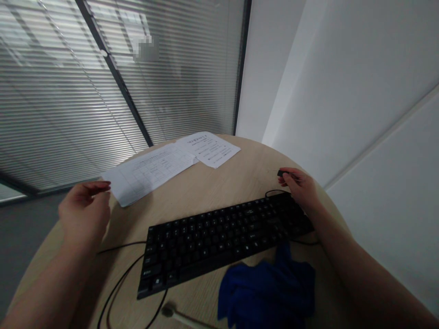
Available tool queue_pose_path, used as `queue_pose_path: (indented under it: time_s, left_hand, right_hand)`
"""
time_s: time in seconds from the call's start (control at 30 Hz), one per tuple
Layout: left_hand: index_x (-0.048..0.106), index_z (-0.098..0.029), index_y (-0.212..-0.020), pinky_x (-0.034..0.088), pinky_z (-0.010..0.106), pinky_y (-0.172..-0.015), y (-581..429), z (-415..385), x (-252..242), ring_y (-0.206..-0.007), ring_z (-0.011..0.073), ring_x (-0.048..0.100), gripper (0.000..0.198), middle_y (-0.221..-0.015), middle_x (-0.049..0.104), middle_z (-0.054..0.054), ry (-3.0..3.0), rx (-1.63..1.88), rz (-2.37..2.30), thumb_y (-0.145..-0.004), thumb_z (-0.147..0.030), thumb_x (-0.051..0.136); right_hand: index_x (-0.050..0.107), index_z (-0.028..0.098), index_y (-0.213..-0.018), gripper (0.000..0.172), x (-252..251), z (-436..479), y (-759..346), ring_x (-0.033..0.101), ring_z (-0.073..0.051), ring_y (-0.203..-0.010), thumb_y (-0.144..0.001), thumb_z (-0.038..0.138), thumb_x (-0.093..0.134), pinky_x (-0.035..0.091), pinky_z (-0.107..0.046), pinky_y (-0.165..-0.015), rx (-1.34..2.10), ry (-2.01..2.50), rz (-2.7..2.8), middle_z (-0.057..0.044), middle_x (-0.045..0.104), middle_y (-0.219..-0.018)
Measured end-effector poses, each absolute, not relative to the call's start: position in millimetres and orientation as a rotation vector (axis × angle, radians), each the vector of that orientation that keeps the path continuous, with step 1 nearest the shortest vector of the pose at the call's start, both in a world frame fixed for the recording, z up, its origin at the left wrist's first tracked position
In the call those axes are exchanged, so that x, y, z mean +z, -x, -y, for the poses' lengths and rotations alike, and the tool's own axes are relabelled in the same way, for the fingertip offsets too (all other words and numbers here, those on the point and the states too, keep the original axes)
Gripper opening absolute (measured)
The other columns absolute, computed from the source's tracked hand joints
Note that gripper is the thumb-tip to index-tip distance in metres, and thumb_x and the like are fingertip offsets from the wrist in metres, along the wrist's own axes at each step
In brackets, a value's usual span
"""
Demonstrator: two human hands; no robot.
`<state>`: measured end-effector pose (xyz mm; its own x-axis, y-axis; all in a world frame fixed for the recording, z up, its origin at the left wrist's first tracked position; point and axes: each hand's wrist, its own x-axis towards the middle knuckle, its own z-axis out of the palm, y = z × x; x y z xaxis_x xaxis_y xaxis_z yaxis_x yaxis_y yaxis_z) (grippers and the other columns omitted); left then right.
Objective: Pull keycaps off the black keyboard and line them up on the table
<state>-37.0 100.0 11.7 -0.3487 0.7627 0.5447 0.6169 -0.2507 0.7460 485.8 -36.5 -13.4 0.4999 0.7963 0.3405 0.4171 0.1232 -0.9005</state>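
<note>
My left hand [85, 210] hovers at the left, beside the near corner of a printed paper sheet [151, 171]. Its fingers are curled, with a small gap between thumb and forefinger and nothing visible in them. At the right, my right hand [299, 185] pinches a small black tool with thin wires [281, 173], which looks like a keycap puller; the fingers hide part of it. Below lies a black keyboard [212, 242], tilted across the table, its right end close under my right wrist. A black cable [118, 285] loops out at its left side.
A crumpled blue cloth [267, 292] lies in front of the keyboard. Near the bottom edge is a brush with a pale handle [185, 317]. A second printed sheet [214, 151] lies at the back of the round wooden table [240, 176]. Blinds and white walls stand behind.
</note>
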Motion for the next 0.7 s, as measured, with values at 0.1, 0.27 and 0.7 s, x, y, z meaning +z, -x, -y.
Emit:
queue_pose_path:
  time_s: [0.1,0.27,0.7]
  left_hand:
    - [0.066,-0.021,-0.082,0.049,0.026,-0.057,34.8,-98.4,14.2,-0.070,0.0179,0.065,0.024,-0.096,0.075,0.005,-1.579,1.707,-1.752,-0.060,-0.029,0.065]
    - [0.058,-0.021,-0.066,0.053,0.034,-0.075,31.6,-96.5,19.0,-0.079,0.0213,0.067,0.013,-0.086,0.070,0.004,-1.548,1.745,-1.724,-0.055,-0.027,0.061]
    - [0.070,-0.020,-0.072,0.053,0.033,-0.072,34.5,-97.4,14.5,-0.073,0.0214,0.066,0.019,-0.077,0.070,0.002,-1.580,1.744,-1.768,-0.058,-0.024,0.057]
  right_hand:
    - [0.073,0.020,-0.103,0.037,-12.6,36.9,-485.2,0.074,-0.023,-0.074,-0.084,0.051,0.069,0.063,-0.041,-0.071,0.383,1.497,1.107,-0.008,0.076,-0.080]
    - [0.073,0.019,-0.105,0.040,-16.8,35.7,-487.4,0.074,-0.024,-0.075,-0.084,0.053,0.068,0.063,-0.043,-0.072,0.374,1.495,1.113,-0.009,0.075,-0.081]
    - [0.073,0.019,-0.103,0.039,-16.2,35.8,-485.7,0.073,-0.024,-0.078,-0.084,0.053,0.067,0.062,-0.040,-0.069,0.335,1.504,1.102,-0.008,0.075,-0.082]
